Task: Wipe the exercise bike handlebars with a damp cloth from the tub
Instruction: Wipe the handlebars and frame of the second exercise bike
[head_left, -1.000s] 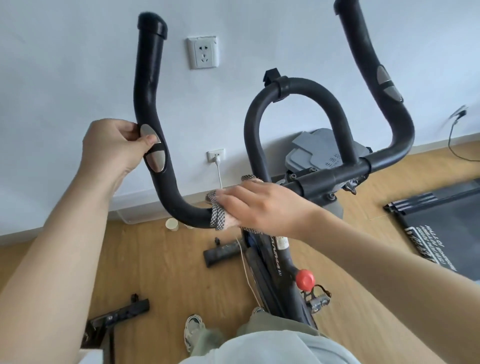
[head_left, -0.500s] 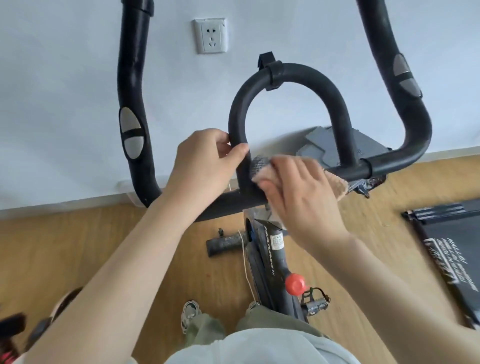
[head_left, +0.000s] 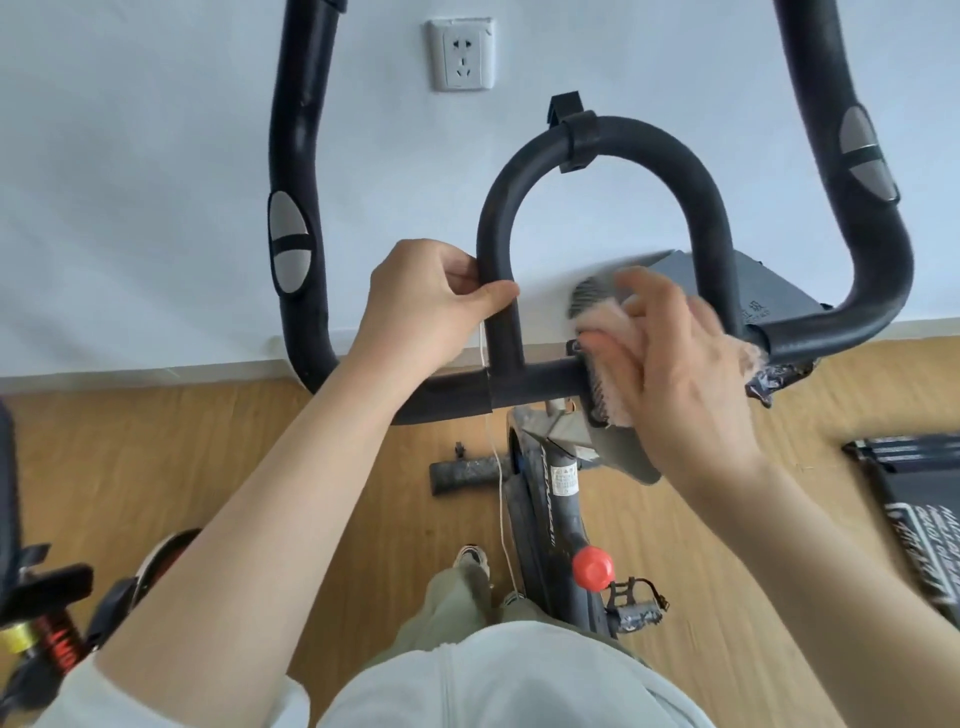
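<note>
The black foam handlebars (head_left: 602, 140) of the exercise bike fill the upper view: a centre loop, two outer horns with grey sensor pads, and a cross bar (head_left: 540, 382). My left hand (head_left: 431, 301) grips the left leg of the centre loop. My right hand (head_left: 675, 364) presses a pink and grey checked cloth (head_left: 602, 338) onto the cross bar between the loop's two legs. The hand covers most of the cloth. The tub is not in view.
Below stands the bike frame with a red knob (head_left: 592, 566) and a pedal (head_left: 636, 603). A wall socket (head_left: 461, 54) sits on the white wall ahead. A black mat (head_left: 924, 499) lies on the wooden floor at right, other black gear (head_left: 41, 597) at lower left.
My left hand left the left horn and took hold of the centre loop's left leg. My right hand slid the cloth rightwards along the cross bar, from left of the loop to inside it.
</note>
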